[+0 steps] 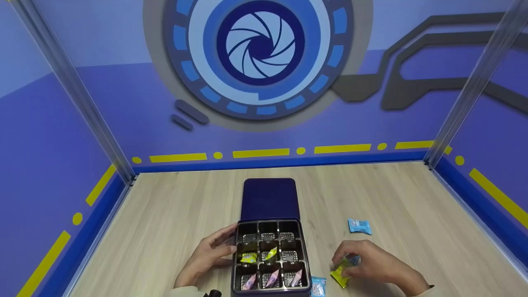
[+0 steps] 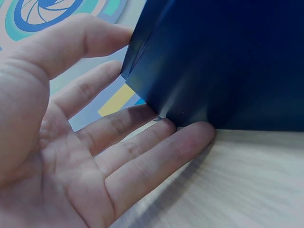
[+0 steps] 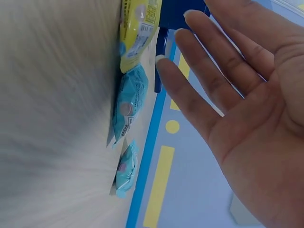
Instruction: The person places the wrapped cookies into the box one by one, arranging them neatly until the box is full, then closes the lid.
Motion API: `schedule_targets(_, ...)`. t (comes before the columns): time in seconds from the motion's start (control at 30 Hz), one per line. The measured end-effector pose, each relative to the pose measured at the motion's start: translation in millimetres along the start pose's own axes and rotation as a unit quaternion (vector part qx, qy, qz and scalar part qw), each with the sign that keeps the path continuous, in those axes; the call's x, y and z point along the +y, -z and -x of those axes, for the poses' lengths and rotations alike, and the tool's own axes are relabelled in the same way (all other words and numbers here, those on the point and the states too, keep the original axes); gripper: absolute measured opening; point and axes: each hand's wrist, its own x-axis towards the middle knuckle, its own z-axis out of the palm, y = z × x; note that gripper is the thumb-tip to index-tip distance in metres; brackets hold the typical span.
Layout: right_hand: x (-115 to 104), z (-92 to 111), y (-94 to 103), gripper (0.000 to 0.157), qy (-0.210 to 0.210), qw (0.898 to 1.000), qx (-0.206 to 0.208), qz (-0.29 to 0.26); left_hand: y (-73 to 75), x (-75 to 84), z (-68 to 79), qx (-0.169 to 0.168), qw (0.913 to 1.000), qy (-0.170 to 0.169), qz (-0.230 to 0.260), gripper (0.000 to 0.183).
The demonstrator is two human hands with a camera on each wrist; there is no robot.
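Note:
A dark blue tin (image 1: 288, 227) with a divided black tray stands at the front, its lid (image 1: 270, 199) lying back behind it. Pink-wrapped sweets (image 1: 271, 279) lie in the three front compartments. Two yellow-wrapped sweets (image 1: 248, 258) are in the left and middle compartments of the middle row. My left hand (image 1: 206, 255) touches the tin's left side with fairly straight fingers (image 2: 161, 154). Over a loose yellow-wrapped sweet (image 1: 339, 274) is my right hand (image 1: 371, 260), its fingers extended in the right wrist view. A blue-wrapped sweet (image 3: 128, 105) lies beside the yellow one, partly hidden in the head view.
Another blue-wrapped sweet (image 1: 359, 226) lies farther back on the wooden table (image 1: 177, 210). One more blue packet (image 1: 318, 286) lies against the tin's right side. Purple-blue panels (image 1: 111, 107) and metal posts (image 1: 466, 95) bound the table at the back and sides.

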Motion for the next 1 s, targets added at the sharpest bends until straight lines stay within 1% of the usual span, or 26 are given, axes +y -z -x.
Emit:
schedule_targets(0.17,-2.8,1.4,-0.8,0.027,-0.024,1.000,-0.019,0.001,0.0,-0.6,0.3,-0.002,1.0000,-0.001,0.004,0.070)
schedule_targets(0.3,-2.1,3.2,-3.7,0.031,-0.020,1.000,-0.022,0.011,-0.1,-1.1,0.4,-0.005,1.0000,-0.004,0.007,0.069)
schedule_targets(0.4,-1.6,4.8,-5.9,0.030,-0.018,0.999,-0.026,0.014,-0.1,-1.4,0.3,-0.005,1.0000,-0.004,0.005,0.069)
schedule_targets(0.53,-1.8,4.6,-7.2,0.028,-0.051,0.998,-0.038,0.011,-0.4,-0.8,0.0,0.000,1.0000,0.002,0.006,0.069)
schedule_targets(0.6,-1.1,4.5,-7.9,0.028,-0.055,0.998,-0.039,0.015,-0.4,-0.4,-0.2,0.001,1.0000,0.003,0.008,0.069)
schedule_targets(0.67,-0.6,4.3,-9.0,0.026,-0.055,0.998,-0.037,0.021,-0.5,-0.3,-0.4,0.001,0.9999,0.001,0.012,0.069)
schedule_targets(0.77,0.5,4.8,-11.6,0.024,-0.045,0.998,-0.023,0.027,-0.5,-0.9,-0.6,-0.002,0.9999,-0.002,0.015,0.069)
schedule_targets(0.9,2.1,4.4,-15.8,0.024,-0.022,0.999,0.008,0.041,-1.2,-1.3,-0.4,0.001,0.9998,0.006,0.018,0.069)
schedule_targets(1.0,3.1,5.0,-16.7,0.022,-0.021,0.998,0.021,0.050,-2.0,-1.1,-0.1,0.005,0.9998,0.014,0.016,0.069)
